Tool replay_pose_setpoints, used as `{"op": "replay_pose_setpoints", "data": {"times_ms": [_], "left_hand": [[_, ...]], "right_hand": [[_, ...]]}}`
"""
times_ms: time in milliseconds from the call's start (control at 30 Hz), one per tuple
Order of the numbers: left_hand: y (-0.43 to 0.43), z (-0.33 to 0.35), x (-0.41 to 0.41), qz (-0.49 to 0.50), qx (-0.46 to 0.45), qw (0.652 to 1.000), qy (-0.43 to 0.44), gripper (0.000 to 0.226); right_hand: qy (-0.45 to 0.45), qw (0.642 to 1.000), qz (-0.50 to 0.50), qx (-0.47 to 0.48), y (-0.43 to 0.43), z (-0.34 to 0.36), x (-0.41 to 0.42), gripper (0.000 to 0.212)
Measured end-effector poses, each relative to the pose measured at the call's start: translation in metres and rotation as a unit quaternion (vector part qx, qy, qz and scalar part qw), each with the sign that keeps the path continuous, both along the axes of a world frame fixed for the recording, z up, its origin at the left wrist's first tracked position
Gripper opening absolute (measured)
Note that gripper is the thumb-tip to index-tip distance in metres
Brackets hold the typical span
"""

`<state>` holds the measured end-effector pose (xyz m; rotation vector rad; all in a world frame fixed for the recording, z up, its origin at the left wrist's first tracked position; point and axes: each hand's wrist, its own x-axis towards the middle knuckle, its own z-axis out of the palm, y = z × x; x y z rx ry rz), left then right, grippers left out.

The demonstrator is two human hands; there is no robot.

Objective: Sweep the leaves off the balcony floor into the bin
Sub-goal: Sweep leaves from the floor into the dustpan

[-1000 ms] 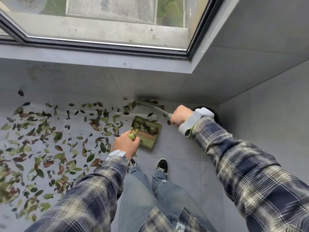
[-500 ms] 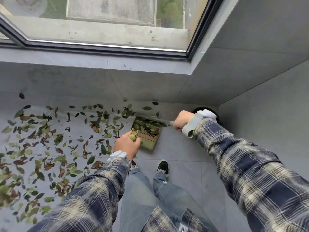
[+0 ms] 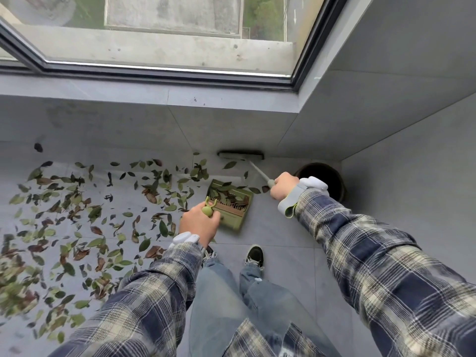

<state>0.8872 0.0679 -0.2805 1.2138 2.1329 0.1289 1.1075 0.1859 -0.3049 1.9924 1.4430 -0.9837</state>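
Green and brown leaves (image 3: pixel 77 222) lie scattered over the grey balcony floor (image 3: pixel 278 228), thickest at the left. My left hand (image 3: pixel 199 224) grips the handle of a green dustpan (image 3: pixel 233 220) that stands on the floor and holds several leaves. My right hand (image 3: pixel 283 188) grips the pale handle of a broom (image 3: pixel 240 155), whose head lies at the foot of the far wall, beyond the dustpan. A dark round bin (image 3: pixel 327 181) stands in the right corner, partly hidden by my right wrist.
Grey tiled walls close the floor at the back and right. A large window (image 3: pixel 167 34) with a dark frame sits above the far wall. My feet in dark shoes (image 3: pixel 255 255) stand just behind the dustpan.
The broom head has swung from beside the dustpan's mouth out to the foot of the far wall. My right hand shifted slightly right. The dustpan stayed put.
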Motion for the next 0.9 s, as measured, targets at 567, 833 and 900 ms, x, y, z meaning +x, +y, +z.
{"op": "replay_pose_setpoints", "data": {"times_ms": [567, 833, 900], "left_hand": [[0.004, 0.006, 0.005, -0.003, -0.011, 1.0, -0.015, 0.019], [-0.015, 0.011, 0.003, 0.002, -0.017, 1.0, -0.012, 0.017], [-0.016, 0.012, 0.003, 0.004, -0.016, 1.0, -0.016, 0.016]], "right_hand": [[-0.021, 0.999, -0.035, -0.016, 0.003, 0.032, 0.03, 0.025], [0.094, 0.979, -0.181, 0.008, -0.043, 0.027, 0.046, 0.017], [0.166, 0.946, -0.278, -0.014, -0.061, 0.034, 0.04, 0.018]]}}
